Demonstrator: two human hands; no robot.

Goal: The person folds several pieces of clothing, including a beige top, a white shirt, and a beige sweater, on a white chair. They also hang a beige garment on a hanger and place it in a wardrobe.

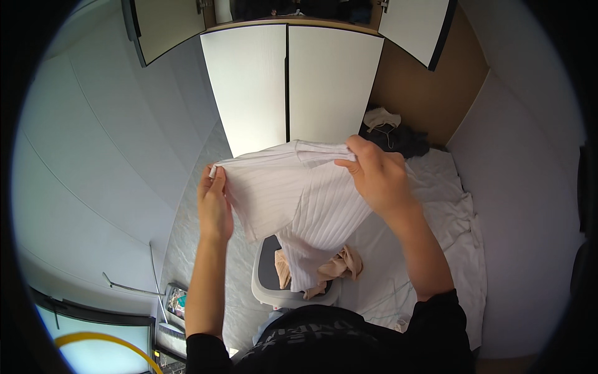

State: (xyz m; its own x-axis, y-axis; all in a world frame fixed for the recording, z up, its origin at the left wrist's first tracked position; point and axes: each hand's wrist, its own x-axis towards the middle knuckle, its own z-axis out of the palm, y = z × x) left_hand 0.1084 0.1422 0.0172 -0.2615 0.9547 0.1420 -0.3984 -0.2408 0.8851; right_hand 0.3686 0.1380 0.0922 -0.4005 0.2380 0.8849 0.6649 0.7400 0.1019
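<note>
A white ribbed knit garment (271,187) is stretched between my two hands at chest height. My left hand (214,201) pinches one corner of it, thumb on top. At the upper right my right hand (376,173) grips its folded edge. Its lower part hangs loose towards a grey and white basin (261,292). Beige cloth (348,264) lies in the basin and spills over its right rim; the hanging garment hides part of it.
Ahead stands a white cabinet (331,79) with its upper doors open. A white sheet (444,219) covers the right side, with dark clothes (406,140) and a wire hanger (387,135) behind it. A broom (170,329) and a dustpan (176,299) are at left.
</note>
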